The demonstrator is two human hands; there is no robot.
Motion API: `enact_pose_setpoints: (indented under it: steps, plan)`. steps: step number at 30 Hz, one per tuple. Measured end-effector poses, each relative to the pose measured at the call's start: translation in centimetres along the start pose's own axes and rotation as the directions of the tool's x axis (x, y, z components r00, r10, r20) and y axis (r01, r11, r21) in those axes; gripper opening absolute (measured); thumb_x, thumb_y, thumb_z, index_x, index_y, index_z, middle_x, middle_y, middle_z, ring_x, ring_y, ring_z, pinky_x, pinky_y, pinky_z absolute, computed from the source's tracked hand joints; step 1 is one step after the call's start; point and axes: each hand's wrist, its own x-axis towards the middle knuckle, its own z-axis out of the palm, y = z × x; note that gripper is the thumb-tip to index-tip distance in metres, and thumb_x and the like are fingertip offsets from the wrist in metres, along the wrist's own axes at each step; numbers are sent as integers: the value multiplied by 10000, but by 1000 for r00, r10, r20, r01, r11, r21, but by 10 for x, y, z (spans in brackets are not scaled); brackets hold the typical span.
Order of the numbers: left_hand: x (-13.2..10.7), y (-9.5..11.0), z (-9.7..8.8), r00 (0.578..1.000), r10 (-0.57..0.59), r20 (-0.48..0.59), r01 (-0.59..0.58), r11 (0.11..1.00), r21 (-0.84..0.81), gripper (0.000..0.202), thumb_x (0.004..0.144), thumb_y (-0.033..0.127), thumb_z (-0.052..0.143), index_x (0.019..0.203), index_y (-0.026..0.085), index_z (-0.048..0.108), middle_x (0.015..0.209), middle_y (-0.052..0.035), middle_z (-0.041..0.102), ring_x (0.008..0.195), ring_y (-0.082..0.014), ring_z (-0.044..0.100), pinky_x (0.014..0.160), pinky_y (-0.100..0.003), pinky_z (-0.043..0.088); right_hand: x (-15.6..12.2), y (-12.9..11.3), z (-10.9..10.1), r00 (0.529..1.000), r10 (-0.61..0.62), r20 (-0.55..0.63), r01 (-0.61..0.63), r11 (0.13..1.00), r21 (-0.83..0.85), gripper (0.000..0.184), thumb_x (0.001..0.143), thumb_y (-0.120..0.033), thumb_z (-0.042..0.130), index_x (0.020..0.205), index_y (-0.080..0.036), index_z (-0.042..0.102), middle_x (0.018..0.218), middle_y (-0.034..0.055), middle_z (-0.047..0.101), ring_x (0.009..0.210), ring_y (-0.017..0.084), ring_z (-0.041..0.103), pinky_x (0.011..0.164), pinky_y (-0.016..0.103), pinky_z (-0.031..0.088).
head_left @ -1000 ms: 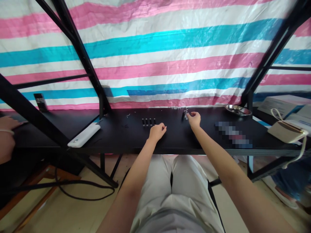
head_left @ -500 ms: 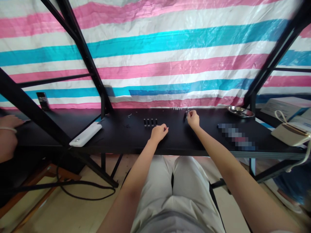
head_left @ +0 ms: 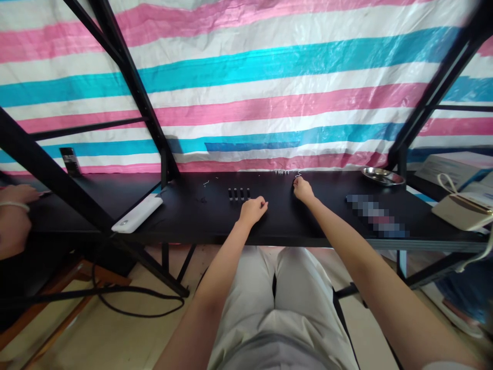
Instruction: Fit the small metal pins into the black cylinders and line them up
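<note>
My left hand [head_left: 254, 209] rests closed on the black table, its fingers curled in so that anything inside is hidden. Just behind it stand several small black cylinders [head_left: 235, 194] with shiny ends, in a short row. My right hand [head_left: 303, 190] is also closed, its fingertips pressed together low over the tabletop; what they grip is too small and covered to make out. Beyond the right fingers lies a thin white squiggly piece [head_left: 298, 174]. To its left, several tiny silvery pieces [head_left: 282, 172] are lined up along the table's back edge.
A white oblong device [head_left: 137, 214] lies at left by the black frame. A steel dish [head_left: 382, 176], a blurred-out flat item [head_left: 375, 216] and a cream pouch [head_left: 460, 209] are at right. Another person's hand [head_left: 19, 194] shows at far left. Striped sheeting [head_left: 277, 103] hangs behind.
My right hand has shifted slightly left, and the small black piece seen beside its fingertips is now covered. My left hand stays nearly where it was.
</note>
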Motion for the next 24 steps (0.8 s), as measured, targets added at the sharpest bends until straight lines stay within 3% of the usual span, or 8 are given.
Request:
enact_pose_setpoints:
  steps: [5, 8, 12, 18, 21, 24]
  plan:
    - [-2, 5, -1, 998, 50, -35, -52, 996, -68, 232, 830, 399, 484, 881, 207, 605, 579, 29, 540, 559, -113, 519, 559, -215, 345, -26, -17, 7, 992, -51, -115, 81, 959, 272, 62, 763, -193, 470, 795, -177, 521, 764, 69, 626, 713, 186, 583, 711, 312, 440]
    - [-3, 8, -2, 990, 126, -58, -132, 985, -111, 316, 834, 413, 484, 1071, 218, 558, 671, 29, 560, 601, -105, 533, 583, -210, 383, -50, -30, 11, 967, -165, -194, 235, 871, 432, 121, 802, -277, 447, 847, -185, 511, 745, 41, 612, 660, 159, 581, 686, 293, 452]
    - [-4, 10, -4, 966, 244, -90, -255, 956, -142, 432, 849, 336, 475, 1266, 232, 437, 899, -13, 589, 749, -119, 565, 655, -221, 445, -73, -39, 8, 907, -366, -207, 419, 830, 368, 150, 840, -304, 424, 881, -195, 519, 762, 38, 604, 648, 153, 571, 652, 279, 449]
    - [0, 7, 4, 917, 360, -172, -395, 881, -260, 407, 866, 187, 409, 1272, 186, 443, 1060, -76, 599, 982, -171, 563, 905, -340, 453, -81, -45, 9, 789, -594, -159, 614, 770, 171, 175, 874, -237, 367, 928, -198, 529, 843, 71, 628, 764, 189, 591, 683, 299, 456]
    - [3, 4, 9, 924, 326, -200, -376, 867, -328, 353, 855, 157, 412, 1192, 168, 513, 1146, -88, 592, 1050, -181, 556, 955, -360, 433, -82, -47, 12, 755, -643, -127, 655, 745, 122, 196, 890, -232, 345, 943, -196, 530, 882, 84, 634, 807, 198, 594, 704, 311, 460]
    - [5, 2, 11, 947, 276, -165, -319, 876, -361, 298, 830, 137, 437, 1098, 165, 565, 1057, -73, 636, 960, -167, 599, 900, -328, 463, -83, -47, 14, 743, -662, -94, 669, 731, 134, 193, 892, -232, 350, 945, -202, 533, 894, 81, 631, 817, 192, 589, 721, 313, 462]
